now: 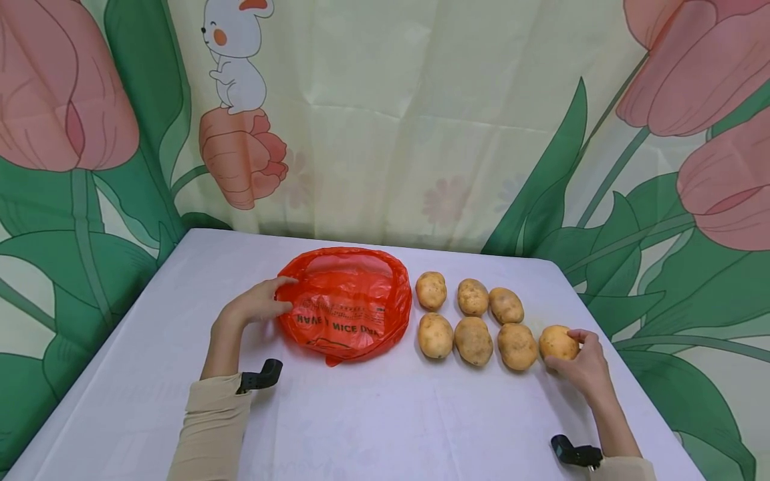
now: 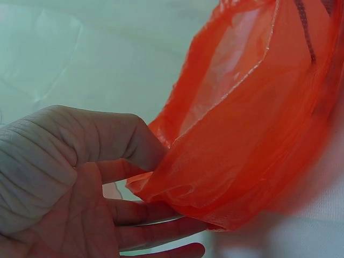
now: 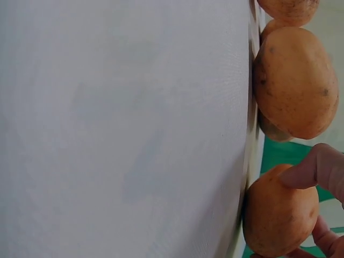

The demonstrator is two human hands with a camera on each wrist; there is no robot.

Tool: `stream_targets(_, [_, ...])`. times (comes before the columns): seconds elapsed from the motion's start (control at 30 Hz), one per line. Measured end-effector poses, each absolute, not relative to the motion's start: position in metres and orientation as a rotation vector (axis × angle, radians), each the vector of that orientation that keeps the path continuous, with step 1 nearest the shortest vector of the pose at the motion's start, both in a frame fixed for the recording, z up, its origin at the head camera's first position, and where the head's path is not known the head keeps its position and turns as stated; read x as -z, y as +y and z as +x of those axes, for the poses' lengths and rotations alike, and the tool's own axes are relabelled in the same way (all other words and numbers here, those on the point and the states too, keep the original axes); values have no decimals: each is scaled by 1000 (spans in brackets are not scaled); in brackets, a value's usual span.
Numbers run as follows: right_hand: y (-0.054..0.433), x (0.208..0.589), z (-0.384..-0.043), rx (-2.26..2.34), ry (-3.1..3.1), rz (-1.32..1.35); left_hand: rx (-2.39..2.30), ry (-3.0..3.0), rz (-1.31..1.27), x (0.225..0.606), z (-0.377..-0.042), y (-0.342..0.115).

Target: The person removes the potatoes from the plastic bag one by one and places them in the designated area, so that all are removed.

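A red plastic bag point(image 1: 405, 294) with dark printing lies spread on the table, its round mouth facing up. At its left edge my left hand point(image 1: 255, 304) pinches the rim; in the left wrist view the thumb is on the near side of the thin plastic and the fingers go behind it. On the far right, my right hand point(image 1: 582, 366) grips a potato point(image 1: 557, 343) between thumb and fingers. The right wrist view shows this potato point(image 3: 279, 215) low over the tabletop, the thumb across its upper part.
Several more potatoes point(image 1: 473, 341) sit in two rough rows between the bag and my right hand. A white cloth covers the table point(image 1: 373, 421). Behind it hangs a printed curtain point(image 1: 385, 133) with tulips and a rabbit.
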State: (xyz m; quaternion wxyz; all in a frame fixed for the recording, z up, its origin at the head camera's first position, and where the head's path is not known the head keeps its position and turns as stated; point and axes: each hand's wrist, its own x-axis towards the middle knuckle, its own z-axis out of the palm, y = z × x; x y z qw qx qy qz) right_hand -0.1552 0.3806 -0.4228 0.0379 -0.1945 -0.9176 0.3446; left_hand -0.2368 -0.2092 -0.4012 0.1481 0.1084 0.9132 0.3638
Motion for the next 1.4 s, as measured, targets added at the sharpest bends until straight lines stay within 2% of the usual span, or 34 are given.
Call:
stream_targets(0.87, [367,416,-150,-1035,-2758,-610,-1037,2646,324,403,-236,-212])
stream_targets(1.13, [337,406,-134,-1080,-2587,-616,-1054,2640,290,401,-236,-212])
stream_targets(1.4, [292,402,-119,-1196,-2507,-503,-1099,2715,270,403,-224,-205])
